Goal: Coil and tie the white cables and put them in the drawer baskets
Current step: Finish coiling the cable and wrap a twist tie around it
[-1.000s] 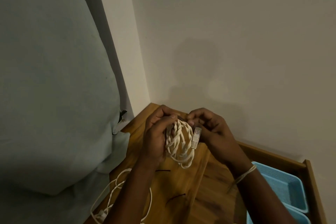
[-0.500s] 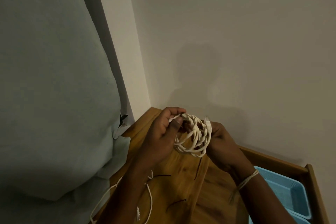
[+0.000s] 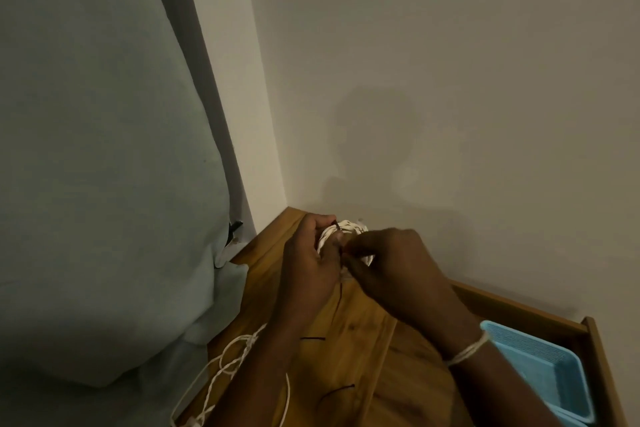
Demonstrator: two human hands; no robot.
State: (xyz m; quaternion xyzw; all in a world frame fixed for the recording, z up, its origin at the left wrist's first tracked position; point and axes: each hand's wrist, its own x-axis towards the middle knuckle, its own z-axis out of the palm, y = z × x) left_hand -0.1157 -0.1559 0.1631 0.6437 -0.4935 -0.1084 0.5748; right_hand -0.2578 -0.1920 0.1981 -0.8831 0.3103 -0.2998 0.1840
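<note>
Coiled cable (image 3: pixel 346 229): one, held above the counter (image 3: pixel 360 340) by two hands.
Left hand (image 3: pixel 308 263): fingers curled round the coil.
Right hand (image 3: pixel 398 263): black tie (image 3: pixel 341 291) pinched at the grip.
Loose cable (image 3: pixel 221 371): one, below-left of the grip.
Baskets (image 3: pixel 554 371): two, lower right, in the drawer (image 3: pixel 595 340).

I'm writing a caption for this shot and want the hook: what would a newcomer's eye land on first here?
First, the two hands meeting mid-frame over the wooden top: the left hand grips a coiled white cable while the right hand works a thin black tie at it. Next, the bright blue basket in the open drawer at lower right, and a loose white cable trailing off the lower left edge.
</note>
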